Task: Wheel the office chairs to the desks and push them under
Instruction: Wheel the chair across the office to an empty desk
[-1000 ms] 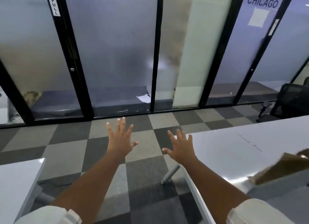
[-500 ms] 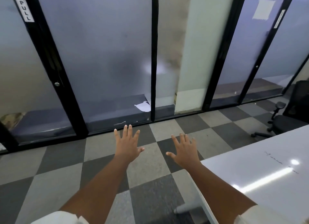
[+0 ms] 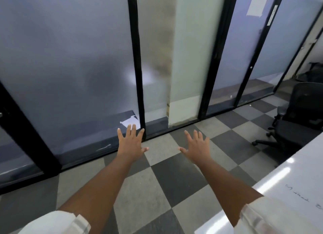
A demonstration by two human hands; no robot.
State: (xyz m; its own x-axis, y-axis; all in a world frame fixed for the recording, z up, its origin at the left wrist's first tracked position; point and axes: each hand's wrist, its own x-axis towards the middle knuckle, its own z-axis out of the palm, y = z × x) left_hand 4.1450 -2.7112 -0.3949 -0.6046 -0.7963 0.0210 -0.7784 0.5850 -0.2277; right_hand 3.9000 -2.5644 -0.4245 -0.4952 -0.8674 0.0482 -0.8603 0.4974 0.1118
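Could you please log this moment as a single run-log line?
left hand: open, empty | right hand: open, empty | office chair: untouched, far right, beyond white desk | step: chair not yet reached

Frosted glass partition [image 3: 70, 59] in black frames [image 3: 138, 67] along a grey checkered carpet floor [image 3: 174, 172]. Paper sheet [image 3: 257, 4] taped high on one pane; another paper [image 3: 127, 122] lies behind the glass.

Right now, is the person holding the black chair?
No, both the left hand and right hand are spread open in the air, apart from the black chair.
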